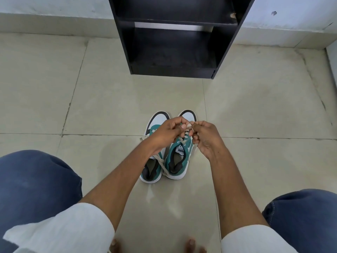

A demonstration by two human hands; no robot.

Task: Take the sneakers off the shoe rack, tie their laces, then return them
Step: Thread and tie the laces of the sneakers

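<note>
Two teal, white and black sneakers stand side by side on the floor, toes pointing away from me. Over the right sneaker [177,157] my left hand [166,133] and my right hand [207,138] meet, each pinching part of its cream laces [186,135]. The left sneaker [152,170] lies partly under my left forearm, its loose lace trailing across the heel. The black shoe rack [125,33] stands farther ahead, and its shelves hold nothing that I can see.
Beige floor tiles [109,106] surround the sneakers. My knees in blue jeans [36,179] frame the lower corners, and my toes show at the bottom edge. A pale wall with a low ledge [54,22] runs behind the rack.
</note>
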